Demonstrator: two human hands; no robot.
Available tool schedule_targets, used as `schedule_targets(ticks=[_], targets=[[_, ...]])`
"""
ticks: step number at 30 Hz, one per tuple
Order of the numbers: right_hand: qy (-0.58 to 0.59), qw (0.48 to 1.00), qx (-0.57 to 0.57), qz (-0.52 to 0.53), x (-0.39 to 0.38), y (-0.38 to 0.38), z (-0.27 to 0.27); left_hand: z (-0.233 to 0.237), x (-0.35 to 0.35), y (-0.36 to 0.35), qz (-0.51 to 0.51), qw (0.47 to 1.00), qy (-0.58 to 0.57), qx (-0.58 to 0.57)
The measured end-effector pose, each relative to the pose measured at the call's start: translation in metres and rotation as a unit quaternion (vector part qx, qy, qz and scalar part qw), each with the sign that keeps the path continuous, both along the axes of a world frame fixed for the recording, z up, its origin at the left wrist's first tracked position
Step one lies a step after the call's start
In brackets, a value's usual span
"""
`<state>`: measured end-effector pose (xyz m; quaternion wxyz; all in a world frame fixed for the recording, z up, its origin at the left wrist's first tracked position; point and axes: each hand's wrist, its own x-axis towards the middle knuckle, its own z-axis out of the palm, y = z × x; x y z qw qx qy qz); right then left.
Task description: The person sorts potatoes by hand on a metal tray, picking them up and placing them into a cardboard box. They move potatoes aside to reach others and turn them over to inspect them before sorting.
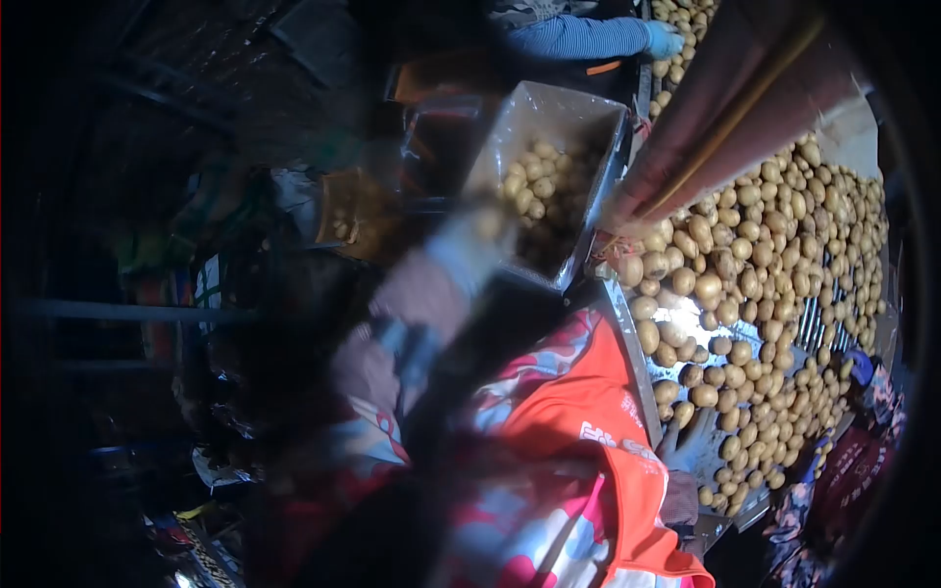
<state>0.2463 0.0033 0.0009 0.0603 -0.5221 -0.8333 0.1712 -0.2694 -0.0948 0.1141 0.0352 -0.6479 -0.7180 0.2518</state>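
My left hand [469, 253], in a pale glove and smeared by motion, reaches to the near edge of a plastic-lined box [490, 147]. A blurred tan potato [487, 222] shows at its fingers, which seem closed on it. More potatoes [534, 176] lie inside that box. My right hand [692, 446], in a grey-blue glove, rests on the sorting table [627, 343] near its edge. Its fingers are spread beside loose potatoes [704, 395], with none seen in its grip. An orange apron [578, 392] covers my front between the two arms.
A blurred reddish-brown post [725, 108] slants across the table. Another person's gloved hand [665, 39] touches potatoes at the top. A further person in a dark red garment [851, 470] is at the lower right. Another box of potatoes [343, 211] stands in the dim left.
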Motion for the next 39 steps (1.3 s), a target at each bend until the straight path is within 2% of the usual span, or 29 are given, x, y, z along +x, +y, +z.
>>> schedule_targets(ticks=[1, 4, 7, 8, 9, 10, 11, 12, 13, 14, 15, 16, 17, 18, 20, 21, 22, 23, 24, 26, 28, 30, 32, 34, 35, 36, 37, 39], targets=[[0.010, 1.000, 0.003, -0.002, 0.000, -0.001, 0.000, 0.013, -0.013, -0.007, 0.042, 0.998, -0.037, 0.038], [-0.065, 0.996, -0.060, -0.024, -0.022, -0.001, 0.047, 0.052, -0.025, -0.034, 0.071, 0.993, -0.015, 0.088], [-0.168, 0.980, -0.099, -0.037, -0.039, 0.008, 0.093, 0.106, 0.028, -0.072, 0.020, 0.987, 0.050, 0.150], [-0.085, 0.996, 0.000, 0.031, -0.016, 0.010, 0.095, 0.118, 0.051, -0.073, 0.002, 0.980, 0.052, 0.190], [-0.035, 0.996, 0.078, 0.033, 0.014, 0.016, 0.073, 0.124, 0.065, -0.065, 0.006, 0.972, 0.011, 0.233], [0.012, 0.987, 0.158, 0.035, 0.045, 0.023, 0.050, 0.099, 0.071, -0.030, 0.142, 0.916, -0.267, 0.264], [0.038, 0.976, 0.214, -0.015, 0.084, 0.039, 0.012, 0.074, 0.080, 0.006, 0.265, 0.757, -0.494, 0.335], [-0.006, 0.975, 0.206, -0.077, 0.119, 0.053, 0.006, 0.039, 0.088, 0.035, 0.409, 0.553, -0.667, 0.285], [-0.059, 0.967, 0.220, -0.117, 0.156, 0.070, -0.003, 0.006, 0.086, 0.051, 0.547, 0.310, -0.750, 0.204], [-0.100, 0.957, 0.171, -0.213, 0.190, 0.087, -0.026, -0.004, 0.110, 0.051, 0.562, 0.312, -0.759, 0.102], [-0.192, 0.929, 0.053, -0.311, 0.191, 0.105, 0.016, -0.011, 0.134, 0.050, 0.563, 0.320, -0.762, -0.006], [-0.168, 0.942, 0.089, -0.276, 0.211, 0.113, 0.013, -0.021, 0.161, 0.061, 0.552, 0.336, -0.758, -0.091], [-0.134, 0.959, 0.072, -0.241, 0.215, 0.121, 0.024, -0.020, 0.190, 0.067, 0.559, 0.385, -0.732, -0.062], [-0.098, 0.972, 0.052, -0.207, 0.219, 0.128, 0.035, -0.043, 0.196, 0.087, 0.561, 0.440, -0.684, -0.157], [-0.066, 0.980, -0.080, -0.167, 0.191, 0.170, 0.010, -0.036, 0.228, 0.109, 0.517, 0.447, -0.710, -0.172], [-0.080, 0.975, -0.071, -0.194, 0.160, 0.177, -0.002, -0.031, 0.246, 0.120, 0.498, 0.448, -0.721, -0.177], [-0.093, 0.969, -0.063, -0.221, 0.129, 0.184, -0.013, -0.030, 0.262, 0.136, 0.494, 0.479, -0.701, -0.185], [-0.107, 0.952, 0.011, -0.288, 0.091, 0.155, 0.014, -0.029, 0.278, 0.150, 0.491, 0.509, -0.681, -0.193], [-0.044, 0.957, 0.007, -0.286, 0.091, 0.133, 0.019, -0.028, 0.288, 0.158, 0.489, 0.537, -0.658, -0.201], [0.077, 0.958, -0.002, -0.275, 0.102, 0.099, 0.022, -0.045, 0.285, 0.156, 0.456, 0.506, -0.708, -0.184], [-0.017, 0.956, -0.079, -0.283, 0.124, 0.072, 0.039, -0.054, 0.282, 0.150, 0.455, 0.471, -0.738, -0.160], [-0.094, 0.948, -0.120, -0.281, 0.158, 0.057, 0.051, -0.057, 0.282, 0.160, 0.501, 0.477, -0.702, -0.172], [-0.125, 0.937, -0.091, -0.312, 0.209, 0.047, 0.031, -0.049, 0.293, 0.171, 0.556, 0.466, -0.669, -0.160], [-0.083, 0.935, 0.077, -0.336, 0.263, 0.070, 0.001, -0.056, 0.290, 0.169, 0.552, 0.454, -0.682, -0.159], [-0.035, 0.923, 0.212, -0.318, 0.281, 0.096, -0.005, -0.058, 0.289, 0.169, 0.547, 0.449, -0.689, -0.157], [-0.018, 0.929, 0.165, -0.329, 0.285, 0.127, 0.001, -0.056, 0.290, 0.165, 0.538, 0.442, -0.705, -0.134], [0.000, 0.933, 0.116, -0.340, 0.281, 0.157, 0.002, -0.055, 0.293, 0.164, 0.544, 0.456, -0.691, -0.137], [0.063, 0.915, 0.045, -0.397, 0.256, 0.218, -0.026, -0.054, 0.298, 0.171, 0.551, 0.486, -0.664, -0.140]])
